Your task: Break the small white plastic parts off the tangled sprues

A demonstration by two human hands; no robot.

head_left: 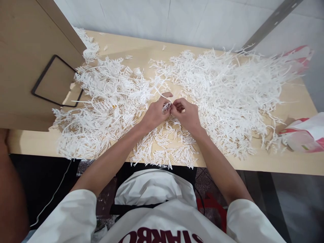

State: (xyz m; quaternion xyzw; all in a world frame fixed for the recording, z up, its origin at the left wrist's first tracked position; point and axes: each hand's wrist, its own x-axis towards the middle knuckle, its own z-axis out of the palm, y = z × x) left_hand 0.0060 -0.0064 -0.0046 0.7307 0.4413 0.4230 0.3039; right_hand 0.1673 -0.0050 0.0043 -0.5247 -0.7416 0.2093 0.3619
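Note:
Both of my hands meet at the middle of a light wooden table. My left hand and my right hand are closed, pinching one small white plastic branched piece between their fingertips. A big heap of the same white plastic sprue pieces lies to the left, and a second heap spreads to the right. Smaller comb-like white bits lie under my wrists near the table's front edge.
A wooden panel with a black rectangular frame stands at the left. A red and white plastic bag lies at the right edge, another at the far right. White wall behind. Another person's arm shows at lower left.

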